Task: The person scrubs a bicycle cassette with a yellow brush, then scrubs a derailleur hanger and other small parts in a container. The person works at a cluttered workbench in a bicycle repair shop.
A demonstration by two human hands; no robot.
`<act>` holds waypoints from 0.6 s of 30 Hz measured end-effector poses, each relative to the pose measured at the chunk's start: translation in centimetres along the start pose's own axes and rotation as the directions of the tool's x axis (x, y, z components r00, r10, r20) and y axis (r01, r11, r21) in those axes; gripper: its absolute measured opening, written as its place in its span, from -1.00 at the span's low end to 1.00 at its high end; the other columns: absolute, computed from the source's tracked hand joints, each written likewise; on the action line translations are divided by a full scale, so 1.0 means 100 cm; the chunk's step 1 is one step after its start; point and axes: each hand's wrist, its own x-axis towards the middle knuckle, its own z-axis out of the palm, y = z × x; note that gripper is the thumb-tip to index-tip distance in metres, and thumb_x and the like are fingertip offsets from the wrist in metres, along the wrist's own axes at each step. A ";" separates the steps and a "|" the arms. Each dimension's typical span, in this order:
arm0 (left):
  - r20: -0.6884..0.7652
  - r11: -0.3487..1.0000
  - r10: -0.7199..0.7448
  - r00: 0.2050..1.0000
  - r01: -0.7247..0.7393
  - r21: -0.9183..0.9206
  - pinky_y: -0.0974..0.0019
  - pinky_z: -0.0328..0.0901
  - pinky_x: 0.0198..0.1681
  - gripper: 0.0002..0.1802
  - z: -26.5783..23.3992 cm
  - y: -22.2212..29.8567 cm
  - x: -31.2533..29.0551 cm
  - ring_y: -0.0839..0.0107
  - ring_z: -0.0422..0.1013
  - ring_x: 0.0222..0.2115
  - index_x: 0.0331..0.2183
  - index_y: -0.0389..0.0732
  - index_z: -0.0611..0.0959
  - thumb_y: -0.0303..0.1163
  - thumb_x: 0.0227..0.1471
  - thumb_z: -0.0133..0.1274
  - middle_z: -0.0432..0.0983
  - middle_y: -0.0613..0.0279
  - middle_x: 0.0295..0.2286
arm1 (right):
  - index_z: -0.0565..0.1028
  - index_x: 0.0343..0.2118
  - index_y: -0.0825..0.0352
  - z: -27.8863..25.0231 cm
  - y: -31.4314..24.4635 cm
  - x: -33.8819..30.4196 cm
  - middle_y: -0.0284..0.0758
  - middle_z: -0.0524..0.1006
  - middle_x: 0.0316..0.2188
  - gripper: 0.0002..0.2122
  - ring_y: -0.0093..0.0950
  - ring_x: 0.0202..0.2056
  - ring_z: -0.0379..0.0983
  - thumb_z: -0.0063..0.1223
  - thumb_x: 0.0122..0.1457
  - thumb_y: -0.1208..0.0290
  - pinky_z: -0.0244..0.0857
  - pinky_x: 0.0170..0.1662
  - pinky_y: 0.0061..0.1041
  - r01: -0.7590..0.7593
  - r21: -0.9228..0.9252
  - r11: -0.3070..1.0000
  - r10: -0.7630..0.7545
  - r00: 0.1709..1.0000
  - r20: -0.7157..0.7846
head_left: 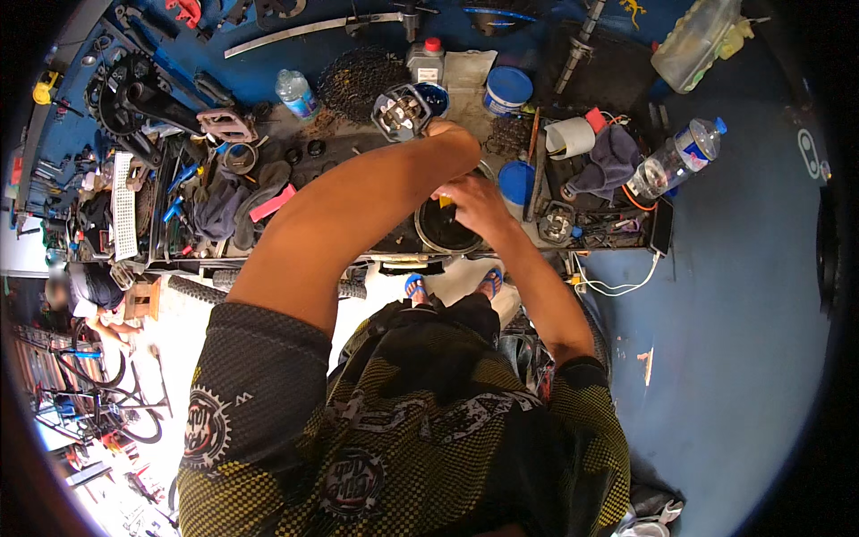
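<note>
My left arm reaches across the bench, and its hand (454,136) is closed at the edge of a dark bicycle pedal (401,113) with a metal middle. The wrist and forearm hide most of these fingers. Below it, my right hand (479,205) hovers over a round dark basin (452,240) with a pale rim. Its fingers are bent together beside a small yellow patch; what they hold, if anything, is hidden. A blue lid (516,183) lies just right of this hand. Behind the pedal is a blue container (435,97), partly covered.
At the back stand a clear bottle (296,95), a grey bottle with a red cap (426,61) and a blue tub (508,89). Rags and tools crowd the left. Another pedal (557,222) and a water bottle (677,159) are right. A person (94,295) is far left.
</note>
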 end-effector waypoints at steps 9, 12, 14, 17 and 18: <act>-0.026 0.997 -0.018 0.999 0.016 -0.072 0.06 0.48 -0.01 -0.43 0.003 -0.014 -0.028 0.22 0.59 -0.02 0.11 0.03 0.70 -0.31 0.01 0.38 0.65 0.32 0.04 | 0.53 -0.08 0.19 -0.004 0.040 -0.014 -0.30 0.66 -0.07 -0.43 -0.16 0.06 0.56 0.27 -0.25 0.81 0.47 0.08 -0.20 0.300 0.195 0.934 -0.255 0.940 -0.226; -0.051 0.998 -0.010 0.999 0.007 -0.060 0.06 0.48 -0.01 -0.42 0.004 -0.009 -0.030 0.23 0.59 -0.01 0.11 0.02 0.71 -0.31 0.00 0.39 0.65 0.31 0.04 | 0.54 -0.20 0.21 -0.006 0.031 0.004 -0.30 0.66 -0.06 -0.53 -0.16 0.07 0.55 0.16 -0.21 0.84 0.47 0.08 -0.19 -0.027 0.110 0.994 0.023 0.999 0.037; -0.061 0.998 -0.017 0.998 0.013 -0.063 0.07 0.48 -0.01 -0.41 0.008 -0.009 -0.026 0.23 0.59 0.00 0.11 0.02 0.71 -0.31 -0.01 0.40 0.65 0.31 0.04 | 0.52 -0.31 0.24 -0.004 0.042 -0.005 -0.28 0.64 -0.08 -0.62 -0.12 0.03 0.53 0.11 -0.22 0.82 0.47 0.01 -0.16 0.141 0.177 0.974 -0.151 0.988 0.043; -0.058 0.997 -0.016 0.998 0.012 -0.071 0.07 0.48 -0.01 -0.41 0.011 -0.004 -0.024 0.23 0.58 0.00 0.11 0.02 0.71 -0.30 -0.02 0.41 0.65 0.30 0.04 | 0.50 -0.31 0.24 -0.003 0.033 -0.039 -0.26 0.62 -0.17 -0.64 -0.09 -0.02 0.51 0.11 -0.22 0.77 0.46 -0.06 -0.14 0.260 0.184 0.948 -0.272 0.961 0.041; -0.056 0.997 -0.021 0.998 0.017 -0.072 0.07 0.48 -0.01 -0.40 0.010 -0.007 -0.022 0.23 0.58 0.00 0.11 0.02 0.71 -0.30 -0.02 0.41 0.65 0.30 0.04 | 0.51 -0.30 0.23 -0.001 0.033 -0.032 -0.27 0.62 -0.17 -0.65 -0.10 -0.02 0.51 0.10 -0.20 0.77 0.47 -0.07 -0.15 0.196 0.132 0.972 -0.208 0.974 0.085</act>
